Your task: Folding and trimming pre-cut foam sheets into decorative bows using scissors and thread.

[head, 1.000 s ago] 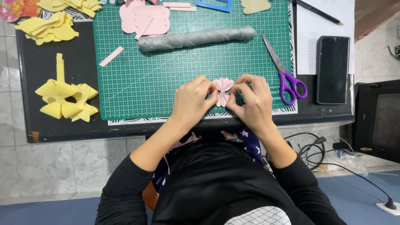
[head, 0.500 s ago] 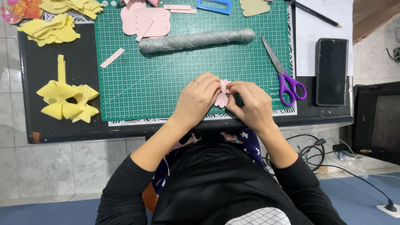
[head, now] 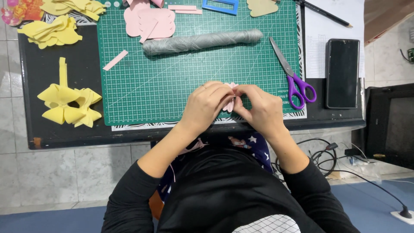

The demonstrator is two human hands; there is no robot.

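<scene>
Both of my hands pinch a small folded pink foam piece (head: 231, 102) over the near edge of the green cutting mat (head: 172, 82). My left hand (head: 207, 105) closes on it from the left and my right hand (head: 258, 108) from the right, so only a thin pink edge shows between the fingers. A grey roll of thread (head: 200, 42) lies across the mat beyond my hands. Purple-handled scissors (head: 293, 77) rest just right of my right hand.
Pink foam cut-outs (head: 151, 21) and a pink strip (head: 115, 60) lie on the mat. A yellow foam bow (head: 69, 103) and yellow pieces (head: 51, 32) sit on the black table (head: 39, 69) at left. A black phone (head: 342, 72), paper and a pencil (head: 325, 13) are at right.
My hands have closed tighter around the pink piece, squeezing its fanned-out shape into a narrow fold that is now mostly hidden by my fingers.
</scene>
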